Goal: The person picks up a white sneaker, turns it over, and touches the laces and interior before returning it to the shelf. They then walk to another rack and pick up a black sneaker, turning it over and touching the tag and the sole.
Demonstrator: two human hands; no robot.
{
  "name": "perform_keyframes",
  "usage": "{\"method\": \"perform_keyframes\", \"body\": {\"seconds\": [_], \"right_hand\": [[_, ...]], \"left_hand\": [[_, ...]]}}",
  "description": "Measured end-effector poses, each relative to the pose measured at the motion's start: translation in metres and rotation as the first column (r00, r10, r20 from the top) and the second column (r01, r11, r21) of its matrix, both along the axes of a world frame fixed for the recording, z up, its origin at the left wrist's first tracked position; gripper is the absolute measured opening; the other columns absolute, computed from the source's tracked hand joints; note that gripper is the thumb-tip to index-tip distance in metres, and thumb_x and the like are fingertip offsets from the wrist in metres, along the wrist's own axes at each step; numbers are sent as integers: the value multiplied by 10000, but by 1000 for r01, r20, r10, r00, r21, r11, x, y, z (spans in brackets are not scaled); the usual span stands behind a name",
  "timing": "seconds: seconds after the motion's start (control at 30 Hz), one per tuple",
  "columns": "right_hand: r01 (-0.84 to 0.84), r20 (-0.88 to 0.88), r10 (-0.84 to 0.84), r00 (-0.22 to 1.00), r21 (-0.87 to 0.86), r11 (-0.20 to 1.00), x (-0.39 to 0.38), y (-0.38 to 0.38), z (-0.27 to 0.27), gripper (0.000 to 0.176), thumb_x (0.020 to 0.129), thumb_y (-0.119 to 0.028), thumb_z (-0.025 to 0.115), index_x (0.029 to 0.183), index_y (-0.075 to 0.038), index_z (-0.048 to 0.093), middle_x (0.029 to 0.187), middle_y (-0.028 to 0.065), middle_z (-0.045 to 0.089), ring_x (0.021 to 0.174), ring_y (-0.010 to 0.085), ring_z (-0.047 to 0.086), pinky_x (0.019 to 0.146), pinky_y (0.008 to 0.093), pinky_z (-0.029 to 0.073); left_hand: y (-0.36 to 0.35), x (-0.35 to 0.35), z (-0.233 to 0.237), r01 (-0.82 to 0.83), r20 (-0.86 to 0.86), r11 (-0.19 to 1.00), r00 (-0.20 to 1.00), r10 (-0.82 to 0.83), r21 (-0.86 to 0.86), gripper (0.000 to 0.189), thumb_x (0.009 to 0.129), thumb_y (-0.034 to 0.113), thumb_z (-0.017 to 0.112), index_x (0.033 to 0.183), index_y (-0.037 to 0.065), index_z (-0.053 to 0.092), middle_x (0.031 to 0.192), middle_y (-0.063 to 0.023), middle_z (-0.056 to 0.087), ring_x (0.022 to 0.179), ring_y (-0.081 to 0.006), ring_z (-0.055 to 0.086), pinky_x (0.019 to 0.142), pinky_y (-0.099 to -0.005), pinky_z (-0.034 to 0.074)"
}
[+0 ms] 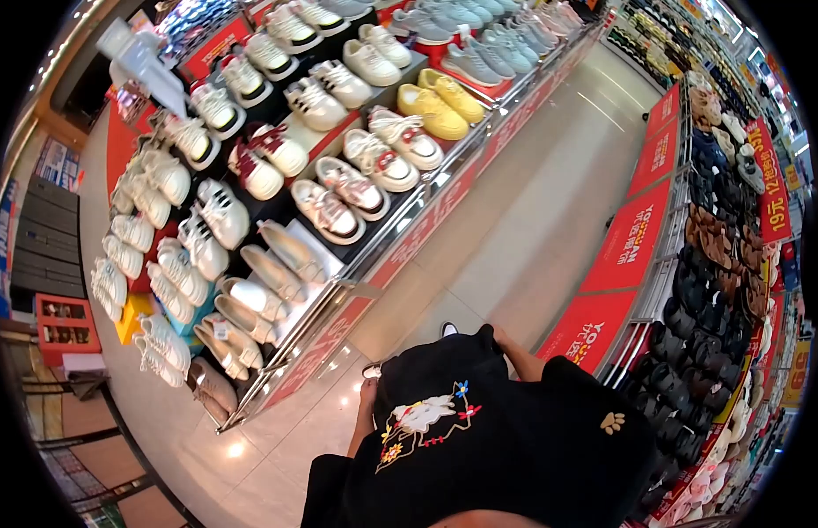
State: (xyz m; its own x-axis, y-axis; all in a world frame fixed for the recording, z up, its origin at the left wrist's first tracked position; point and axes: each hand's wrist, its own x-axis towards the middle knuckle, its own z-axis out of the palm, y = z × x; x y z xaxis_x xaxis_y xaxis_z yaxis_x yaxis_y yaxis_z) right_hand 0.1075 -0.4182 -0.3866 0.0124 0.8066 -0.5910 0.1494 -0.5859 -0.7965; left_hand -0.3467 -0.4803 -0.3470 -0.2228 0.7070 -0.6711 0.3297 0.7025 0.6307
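My left hand hangs low beside the black shirt, and its fingers do not show clearly. On the other side, only the arm of my right hand is visible; the shirt hides its fingers. Neither hand visibly touches a shoe. Nearest to my left side, beige flat shoes sit at the edge of a display table. White and pink sneakers and yellow sneakers stand farther along it. My own shoes show partly beyond the shirt.
A tiled aisle runs ahead between the display table and a rack on the right. Red sign panels front that rack, which holds several rows of dark shoes. A red hanging sign is above it.
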Motion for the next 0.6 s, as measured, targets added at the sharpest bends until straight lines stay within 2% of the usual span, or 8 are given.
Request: {"method": "perform_keyframes", "body": {"seconds": [0.03,0.07,0.1,0.17,0.23,0.3,0.4,0.6], "right_hand": [[172,-84,-180,980,-92,981,22,-13,-31,180,735,-150,591,815,-2,656,698,71,618,657,179,579,606,315,462],[-48,-121,29,992,-153,987,52,-25,-51,174,706,-157,603,791,-14,650,627,49,581,595,176,557,551,309,438],[-35,-129,14,992,-160,986,55,-34,-38,174,706,-157,603,791,-14,650,627,49,581,595,176,557,551,309,438],[277,-154,-287,946,-80,957,67,-32,8,219,706,-194,600,793,0,649,628,63,583,586,184,555,551,306,437],[221,-217,-238,947,-101,970,96,-41,-24,224,726,-169,578,815,28,635,686,77,598,607,168,552,563,306,441],[381,30,-382,924,-171,909,101,-35,-7,181,787,-173,575,820,0,612,730,83,616,656,163,585,593,306,457],[420,29,-430,903,-283,863,111,-28,11,280,854,-215,544,995,25,570,787,120,637,651,191,605,599,322,484],[362,53,-382,923,-458,812,114,-15,18,370,894,-248,489,1161,8,507,913,156,638,715,200,613,593,314,501]], "left_hand": [[12,17,0,12,-4,1000,1000,-12,-5,310,912,270,479,982,14,639,936,-101,656,843,-206,613,760,-307,485],[25,27,1,173,-140,983,976,-164,55,302,910,271,484,982,22,639,911,-103,659,832,-208,615,763,-308,482],[39,37,2,337,-276,937,913,-301,95,294,908,271,489,982,30,640,886,-106,662,820,-210,617,767,-310,480],[72,63,24,284,-223,955,939,-260,83,268,901,261,505,974,40,639,854,-114,660,811,-212,622,771,-317,482],[104,84,41,273,-169,958,952,-255,92,260,903,245,509,975,26,629,863,-107,660,811,-206,628,763,-311,485],[125,96,38,281,-31,950,960,-280,138,272,917,232,492,1024,6,599,904,-120,653,834,-203,630,762,-305,490],[148,115,35,245,104,958,960,-261,148,288,904,270,527,1022,19,601,867,-113,651,782,-178,622,708,-284,483],[157,141,36,336,86,940,937,-340,52,296,917,280,517,1057,29,592,929,-141,645,827,-187,625,745,-285,488]]}}
